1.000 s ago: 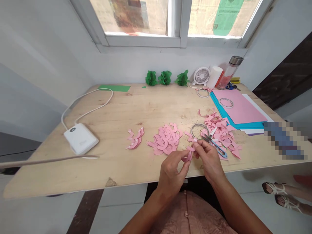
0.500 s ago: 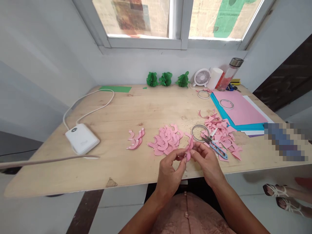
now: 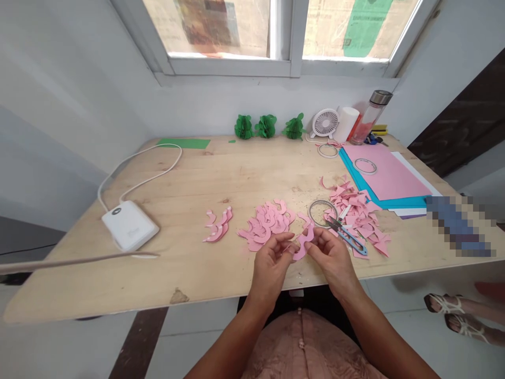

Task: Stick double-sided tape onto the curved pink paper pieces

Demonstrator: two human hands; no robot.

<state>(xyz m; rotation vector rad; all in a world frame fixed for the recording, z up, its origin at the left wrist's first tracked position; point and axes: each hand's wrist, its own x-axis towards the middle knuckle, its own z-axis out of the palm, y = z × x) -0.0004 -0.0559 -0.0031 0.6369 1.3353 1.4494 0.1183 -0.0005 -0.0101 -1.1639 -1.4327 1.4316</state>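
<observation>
A wavy pink paper piece [image 3: 303, 245] is held up over the table's front part. My left hand [image 3: 273, 259] pinches its lower left end, and my right hand [image 3: 328, 252] grips its right side. Just behind my hands lies a heap of curved pink cutouts [image 3: 268, 221]. Farther left are a few pink pieces with white bits on them [image 3: 221, 225]. To the right of my right hand, blue-handled snips [image 3: 353, 241] rest against pink scraps [image 3: 361, 216], beside a tape roll [image 3: 322, 213].
Three green paper shapes [image 3: 266, 126], a small fan [image 3: 325, 123] and a bottle [image 3: 371, 118] stand along the wall. Coloured sheets [image 3: 398, 176] lie at right. A white device [image 3: 130, 226] with a cable sits at left. Another person's sandalled feet [image 3: 453, 310] show at lower right.
The pink piece has turned so its wavy flat side now faces the camera. My left hand has shifted slightly left, its fingers rearranged. The view has moved a little.
</observation>
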